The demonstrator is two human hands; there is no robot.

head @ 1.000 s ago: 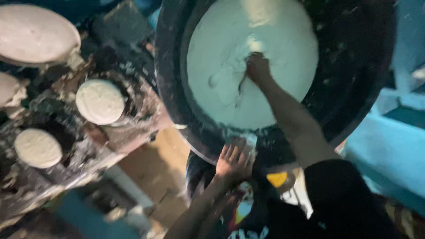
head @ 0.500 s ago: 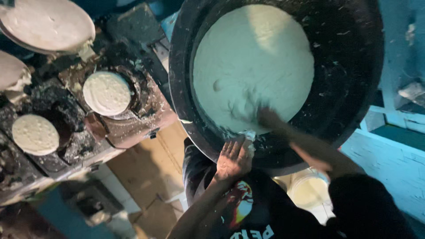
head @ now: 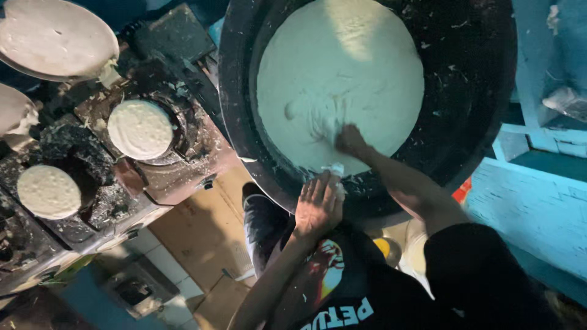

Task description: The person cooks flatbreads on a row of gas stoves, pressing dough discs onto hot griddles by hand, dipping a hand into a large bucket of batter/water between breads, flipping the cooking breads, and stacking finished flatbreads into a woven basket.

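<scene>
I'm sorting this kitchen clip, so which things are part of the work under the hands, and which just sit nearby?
In use:
right hand in the pale white batter
left hand on the rim of the big black round basin

Sitting nearby:
round white cakes on the sooty stove
brown cardboard

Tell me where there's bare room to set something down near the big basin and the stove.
Bare floor shows on the tan cardboard, between the stove and the person's knee. The basin is filled by white batter, with the right hand in it and the left hand on its rim. The stove top is crowded with round cakes.
</scene>
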